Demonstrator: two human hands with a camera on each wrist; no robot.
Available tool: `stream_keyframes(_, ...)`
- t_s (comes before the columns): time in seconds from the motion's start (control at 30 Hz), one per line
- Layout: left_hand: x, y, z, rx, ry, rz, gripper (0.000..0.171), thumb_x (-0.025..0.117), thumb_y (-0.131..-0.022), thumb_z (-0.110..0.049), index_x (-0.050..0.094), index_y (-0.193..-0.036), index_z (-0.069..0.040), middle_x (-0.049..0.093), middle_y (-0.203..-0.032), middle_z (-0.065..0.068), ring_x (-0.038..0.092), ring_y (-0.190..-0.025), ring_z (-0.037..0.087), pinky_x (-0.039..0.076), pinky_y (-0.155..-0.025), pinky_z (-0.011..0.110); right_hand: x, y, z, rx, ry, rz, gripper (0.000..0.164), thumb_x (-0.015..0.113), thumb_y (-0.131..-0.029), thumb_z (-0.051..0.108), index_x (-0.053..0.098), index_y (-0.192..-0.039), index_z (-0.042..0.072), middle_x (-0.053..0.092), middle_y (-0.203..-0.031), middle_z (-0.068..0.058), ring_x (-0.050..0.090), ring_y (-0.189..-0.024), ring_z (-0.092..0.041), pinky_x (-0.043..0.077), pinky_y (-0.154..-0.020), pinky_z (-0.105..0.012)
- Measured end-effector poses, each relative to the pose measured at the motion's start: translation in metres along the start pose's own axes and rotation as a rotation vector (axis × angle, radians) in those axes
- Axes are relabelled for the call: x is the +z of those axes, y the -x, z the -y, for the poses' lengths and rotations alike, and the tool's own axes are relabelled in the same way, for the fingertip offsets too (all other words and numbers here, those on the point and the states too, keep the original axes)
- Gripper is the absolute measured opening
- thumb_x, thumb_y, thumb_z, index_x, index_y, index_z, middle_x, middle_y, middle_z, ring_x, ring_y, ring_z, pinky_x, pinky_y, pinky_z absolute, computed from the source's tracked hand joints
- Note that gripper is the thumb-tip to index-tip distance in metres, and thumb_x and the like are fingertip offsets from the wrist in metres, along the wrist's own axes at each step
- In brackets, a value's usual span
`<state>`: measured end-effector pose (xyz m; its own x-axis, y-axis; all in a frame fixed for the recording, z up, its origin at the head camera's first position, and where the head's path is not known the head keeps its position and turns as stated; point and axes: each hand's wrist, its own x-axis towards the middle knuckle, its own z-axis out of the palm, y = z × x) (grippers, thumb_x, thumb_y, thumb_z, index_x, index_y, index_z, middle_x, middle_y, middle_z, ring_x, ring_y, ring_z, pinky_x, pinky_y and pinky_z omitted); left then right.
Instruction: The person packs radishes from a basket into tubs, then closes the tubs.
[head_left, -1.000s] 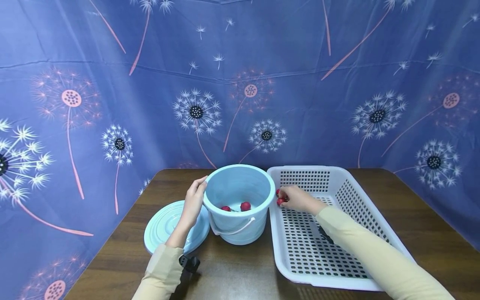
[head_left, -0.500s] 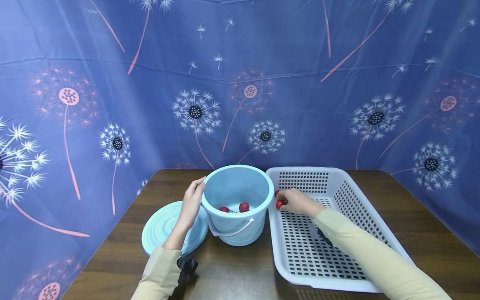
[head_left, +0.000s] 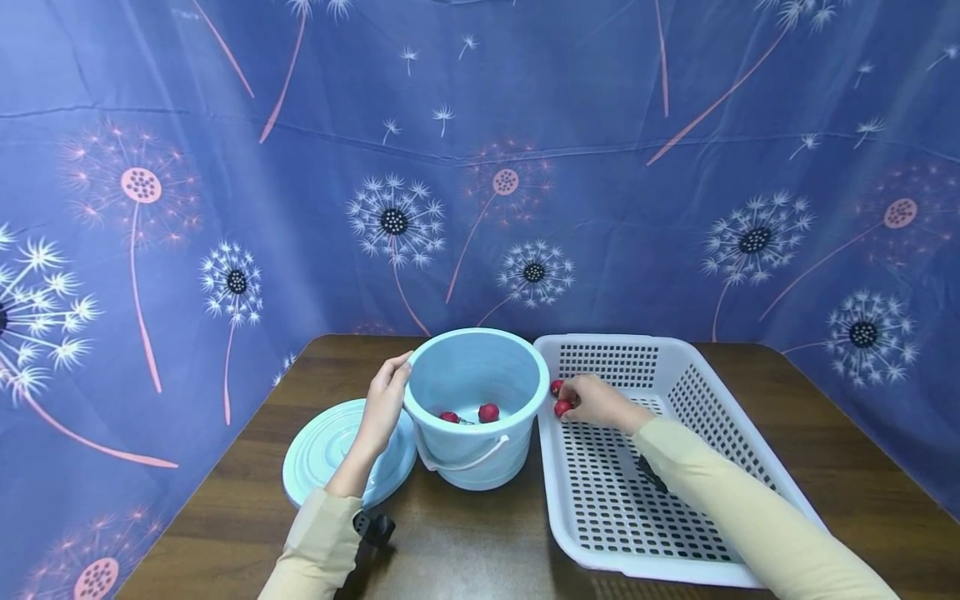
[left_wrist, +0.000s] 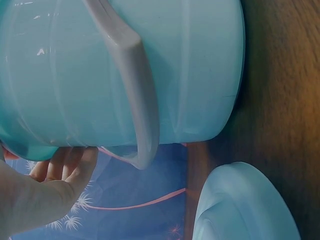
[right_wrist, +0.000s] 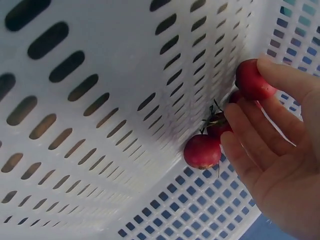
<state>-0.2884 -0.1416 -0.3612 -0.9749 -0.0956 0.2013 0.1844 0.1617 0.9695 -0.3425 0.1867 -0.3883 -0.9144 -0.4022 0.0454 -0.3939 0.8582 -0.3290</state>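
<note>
My left hand (head_left: pixel 385 404) holds the light blue bucket (head_left: pixel 480 454) at its left rim. In the left wrist view its fingers (left_wrist: pixel 70 162) lie against the wall just under the rim. Two red radishes (head_left: pixel 489 412) show inside the bucket. My right hand (head_left: pixel 596 402) reaches into the white perforated basket (head_left: pixel 558 500), by its left wall. Between thumb and fingers it pinches a round red radish (right_wrist: pixel 254 80). Close to the fingertips lie more radishes (right_wrist: pixel 202 151) with short green stems, partly hidden by the hand.
A light blue lid (head_left: pixel 322 446) lies left of the bucket, partly under my left forearm. The bucket's handle (head_left: pixel 472 458) hangs down in front. Bucket and basket stand side by side on the brown wooden table (head_left: pixel 480 550). A patterned blue cloth (head_left: pixel 630 225) hangs behind.
Both hands keep nearly the same place, the left at the bucket rim and the right at the radishes. The view shifts slightly with the head.
</note>
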Motion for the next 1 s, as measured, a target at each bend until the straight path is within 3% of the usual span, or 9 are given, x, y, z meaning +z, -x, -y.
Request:
stream_keyframes(0.17, 0.001, -0.001, -0.001, 0.001, 0.002, 0.008, 0.040, 0.040, -0.100, -0.027, 0.049, -0.133, -0.006, 0.048, -0.139, 0.011, 0.045, -0.125, 0.026, 0.038, -0.099, 0.042, -0.004, -0.001, -0.005, 0.036, -0.015, 0.002, 0.020, 0.078, -0.072, 0.012, 0.066, -0.086, 0.005, 0.062, -0.075, -0.001, 0.054, -0.068, -0.012, 0.047, -0.063, -0.028)
stream_keyframes(0.33, 0.001, -0.001, -0.003, 0.009, 0.016, 0.018, 0.039, 0.040, -0.100, -0.026, 0.048, -0.133, -0.006, 0.047, -0.140, 0.011, 0.040, -0.131, 0.028, 0.030, -0.109, 0.046, -0.014, -0.001, -0.006, 0.035, -0.048, -0.009, 0.018, 0.076, -0.075, 0.012, 0.066, -0.088, 0.004, 0.064, -0.077, -0.003, 0.057, -0.069, -0.012, 0.049, -0.065, -0.029)
stream_keyframes(0.57, 0.000, 0.000, -0.002, 0.019, -0.005, 0.011, 0.040, 0.040, -0.100, -0.026, 0.048, -0.133, -0.005, 0.048, -0.139, 0.011, 0.043, -0.129, 0.028, 0.032, -0.107, 0.045, -0.026, -0.001, -0.006, 0.051, -0.078, -0.042, 0.023, 0.075, -0.077, 0.014, 0.067, -0.095, 0.002, 0.067, -0.086, -0.007, 0.061, -0.077, -0.016, 0.052, -0.072, -0.034)
stream_keyframes(0.83, -0.002, 0.000, -0.002, 0.021, -0.017, 0.025, 0.041, 0.039, -0.100, -0.027, 0.047, -0.133, -0.005, 0.046, -0.141, 0.012, 0.042, -0.130, 0.029, 0.032, -0.108, 0.046, -0.038, -0.002, -0.008, 0.100, -0.115, -0.065, 0.022, 0.073, -0.081, 0.016, 0.065, -0.097, 0.003, 0.068, -0.089, -0.008, 0.063, -0.082, -0.019, 0.053, -0.070, -0.033)
stream_keyframes(1.0, -0.002, 0.000, -0.002, 0.029, -0.019, 0.031, 0.042, 0.039, -0.100, -0.027, 0.046, -0.134, -0.003, 0.047, -0.140, 0.012, 0.042, -0.130, 0.029, 0.032, -0.108, 0.045, -0.047, -0.002, -0.004, 0.075, -0.118, -0.069, 0.022, 0.071, -0.082, 0.016, 0.065, -0.099, 0.002, 0.068, -0.092, -0.009, 0.064, -0.083, -0.020, 0.054, -0.072, -0.035)
